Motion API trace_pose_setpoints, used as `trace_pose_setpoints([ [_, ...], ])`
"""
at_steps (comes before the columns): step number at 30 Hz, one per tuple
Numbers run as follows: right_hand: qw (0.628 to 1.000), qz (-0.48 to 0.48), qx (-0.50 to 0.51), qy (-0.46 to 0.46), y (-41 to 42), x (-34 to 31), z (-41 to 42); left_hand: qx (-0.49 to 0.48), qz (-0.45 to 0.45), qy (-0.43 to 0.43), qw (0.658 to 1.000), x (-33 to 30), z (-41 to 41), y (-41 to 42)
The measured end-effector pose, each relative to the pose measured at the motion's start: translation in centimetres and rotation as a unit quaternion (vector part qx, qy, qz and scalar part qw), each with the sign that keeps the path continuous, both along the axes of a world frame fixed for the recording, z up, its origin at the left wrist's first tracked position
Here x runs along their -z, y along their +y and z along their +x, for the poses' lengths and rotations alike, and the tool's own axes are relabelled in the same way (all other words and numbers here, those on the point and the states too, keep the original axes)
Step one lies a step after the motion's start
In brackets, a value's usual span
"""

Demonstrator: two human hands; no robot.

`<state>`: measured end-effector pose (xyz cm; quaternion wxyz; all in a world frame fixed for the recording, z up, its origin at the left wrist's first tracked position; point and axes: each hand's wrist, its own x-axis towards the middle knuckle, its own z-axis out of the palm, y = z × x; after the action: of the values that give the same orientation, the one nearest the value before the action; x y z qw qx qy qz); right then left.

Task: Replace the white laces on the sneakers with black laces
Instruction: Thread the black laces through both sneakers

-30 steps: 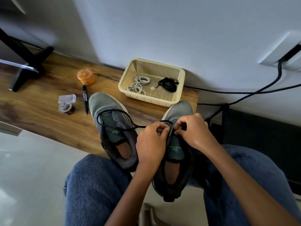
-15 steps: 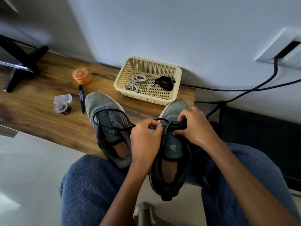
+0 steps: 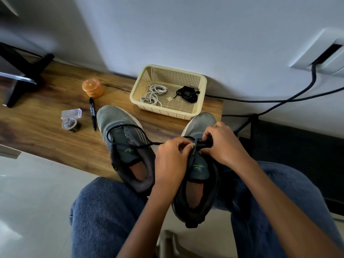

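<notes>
Both the left hand (image 3: 172, 157) and right hand (image 3: 222, 144) pinch the thin black lace (image 3: 141, 145) over the grey mesh sneaker (image 3: 200, 164), seemingly at an eyelet between the fingers; best feed the tip straight, then pull snug.

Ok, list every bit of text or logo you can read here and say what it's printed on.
"KNITWEAR", as far as it reads, with a green logo: tongue of the right sneaker.
Green lettering and logo on the left sneaker's tongue: too blurred to read.
White print on the black marker: too small to read.
Label on the black lace bundle in the basket: unreadable.
</notes>
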<state>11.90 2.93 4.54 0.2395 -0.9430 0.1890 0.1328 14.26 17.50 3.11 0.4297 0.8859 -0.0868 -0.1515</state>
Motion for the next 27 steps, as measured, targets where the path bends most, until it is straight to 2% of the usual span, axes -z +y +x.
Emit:
trace_pose_setpoints([
  [5, 1.000, 0.009, 0.003, 0.000, -0.1, -0.1, -0.1, -0.025, 0.024, -0.003, 0.999, -0.1, 0.0, 0.0],
  [9, 1.000, -0.002, 0.000, 0.011, -0.1, -0.2, -0.1, -0.090, -0.077, 0.018, 0.993, -0.4, 0.6, 0.6],
  [14, 1.000, 0.003, 0.005, 0.006, -0.1, -0.3, -0.1, -0.163, -0.084, -0.058, 0.981, -2.3, 1.8, 2.4],
  [17, 1.000, 0.006, 0.008, 0.006, -0.2, -0.4, -0.2, -0.274, -0.126, -0.110, 0.947, -3.2, 2.8, 3.5],
  [20, 1.000, 0.008, 0.005, 0.006, -0.2, -0.3, -0.3, -0.400, -0.200, -0.138, 0.884, -3.7, 4.0, 5.2],
  [21, 1.000, 0.008, 0.004, 0.005, -0.2, -0.3, -0.3, -0.420, -0.192, -0.150, 0.874, -3.7, 4.3, 5.6],
  [23, 1.000, 0.010, -0.001, 0.005, -0.3, -0.3, -0.2, -0.407, -0.115, -0.156, 0.893, -3.4, 4.2, 5.7],
  [25, 1.000, 0.024, -0.004, 0.003, -0.5, -0.2, 0.0, -0.342, -0.002, -0.180, 0.922, -3.0, 3.6, 5.0],
  [27, 0.998, 0.062, 0.005, 0.001, -0.9, -0.3, 0.0, -0.230, 0.063, -0.232, 0.943, -2.7, 2.9, 3.9],
])
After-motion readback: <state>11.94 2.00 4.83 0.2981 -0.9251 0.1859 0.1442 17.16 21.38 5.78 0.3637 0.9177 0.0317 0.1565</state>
